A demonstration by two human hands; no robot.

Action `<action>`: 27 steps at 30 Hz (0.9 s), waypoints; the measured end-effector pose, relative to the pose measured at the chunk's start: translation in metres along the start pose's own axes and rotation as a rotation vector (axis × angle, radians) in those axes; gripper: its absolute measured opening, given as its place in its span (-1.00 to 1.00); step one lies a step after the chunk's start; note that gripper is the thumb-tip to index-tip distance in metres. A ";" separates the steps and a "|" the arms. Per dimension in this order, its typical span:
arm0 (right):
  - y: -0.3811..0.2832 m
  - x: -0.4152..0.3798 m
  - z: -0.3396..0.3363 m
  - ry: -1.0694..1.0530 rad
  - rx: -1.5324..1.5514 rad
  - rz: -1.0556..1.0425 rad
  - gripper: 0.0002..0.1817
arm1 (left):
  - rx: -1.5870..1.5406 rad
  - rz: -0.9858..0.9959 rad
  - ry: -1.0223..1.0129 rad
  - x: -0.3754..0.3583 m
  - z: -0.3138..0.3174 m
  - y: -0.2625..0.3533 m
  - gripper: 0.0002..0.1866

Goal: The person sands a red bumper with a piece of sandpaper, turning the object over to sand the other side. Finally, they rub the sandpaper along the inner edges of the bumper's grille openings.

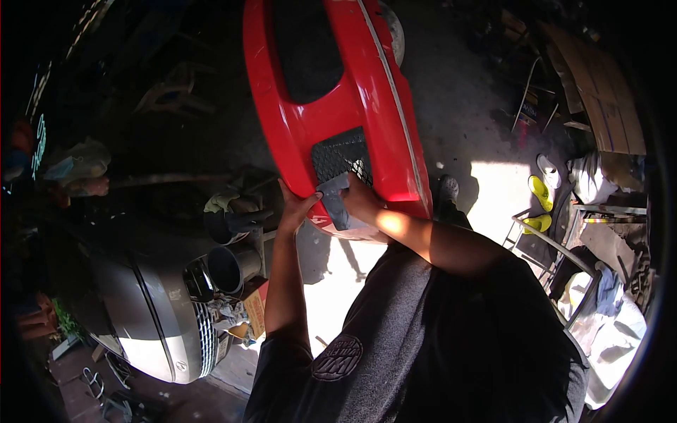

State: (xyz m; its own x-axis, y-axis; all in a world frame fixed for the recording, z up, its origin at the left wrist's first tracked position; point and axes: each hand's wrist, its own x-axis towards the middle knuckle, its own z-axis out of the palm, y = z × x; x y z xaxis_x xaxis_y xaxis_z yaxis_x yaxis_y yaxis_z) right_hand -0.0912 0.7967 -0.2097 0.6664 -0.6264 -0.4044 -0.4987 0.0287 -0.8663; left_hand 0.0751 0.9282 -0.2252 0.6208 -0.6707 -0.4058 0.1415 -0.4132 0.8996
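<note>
A glossy red car bumper (317, 116) stretches away in front of me, its near end by my body. Black mesh (331, 156) fills part of its nearer opening. A flat dark grey piece (337, 206) lies across the near part of that opening, below the mesh. At the bumper's left edge, my left hand (297, 206) is closed around the rim, thumb against the grey piece. My right hand (361, 202) is closed at the grey piece's right side, fingers curled at its upper edge. Its fingertips are partly hidden.
A grey car front (151, 303) stands at the left, beside black buckets (233, 268) and a cardboard box (255, 310). On the right are yellow slippers (540, 194), a metal frame (557, 247) and white bags (606, 331). A plastic chair (176, 92) stands in shadow.
</note>
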 end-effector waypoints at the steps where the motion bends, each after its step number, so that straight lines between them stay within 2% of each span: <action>1: 0.000 0.000 0.000 0.010 -0.018 -0.024 -0.64 | -0.011 0.011 -0.005 0.000 0.000 0.000 0.39; 6: -0.018 -0.005 -0.010 -0.007 -0.090 -0.126 -0.68 | -0.067 0.065 -0.020 0.003 0.001 -0.006 0.34; 9: -0.013 0.007 -0.008 -0.028 -0.092 -0.105 -0.71 | -0.059 0.077 -0.039 0.006 -0.002 -0.013 0.30; 12: -0.012 0.009 -0.007 0.012 0.005 -0.131 -0.71 | -0.040 0.115 -0.045 0.009 -0.004 -0.016 0.27; 15: -0.023 0.004 -0.019 -0.115 -0.046 -0.164 -0.68 | -0.021 0.135 -0.034 0.007 -0.003 -0.015 0.25; 18: -0.025 0.011 -0.018 -0.179 0.041 -0.041 -0.56 | -0.041 0.131 -0.035 0.006 -0.001 -0.013 0.23; 20: -0.020 0.012 -0.015 -0.155 0.081 0.006 -0.59 | -0.059 0.139 -0.044 0.005 -0.002 -0.011 0.21; 21: -0.017 0.013 -0.013 -0.142 0.100 0.028 -0.61 | -0.049 0.139 -0.052 0.006 -0.003 -0.010 0.27; 23: -0.013 0.008 -0.004 -0.001 0.044 -0.163 -0.69 | -0.029 0.134 -0.065 0.004 -0.003 -0.007 0.40; 25: -0.012 0.005 -0.004 -0.015 -0.053 -0.220 -0.72 | -0.082 0.141 -0.077 0.002 0.002 -0.003 0.40; 27: -0.050 -0.013 -0.030 -0.185 -0.187 -0.140 -0.73 | -0.083 0.135 -0.075 0.003 0.001 -0.006 0.40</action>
State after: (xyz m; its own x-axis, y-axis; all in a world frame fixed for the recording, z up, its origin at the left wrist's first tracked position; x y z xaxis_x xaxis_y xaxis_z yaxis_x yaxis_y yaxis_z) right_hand -0.0915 0.7804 -0.1524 0.8169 -0.4609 -0.3468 -0.4774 -0.2029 -0.8549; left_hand 0.0752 0.9285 -0.2321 0.5798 -0.7621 -0.2882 0.1257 -0.2659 0.9558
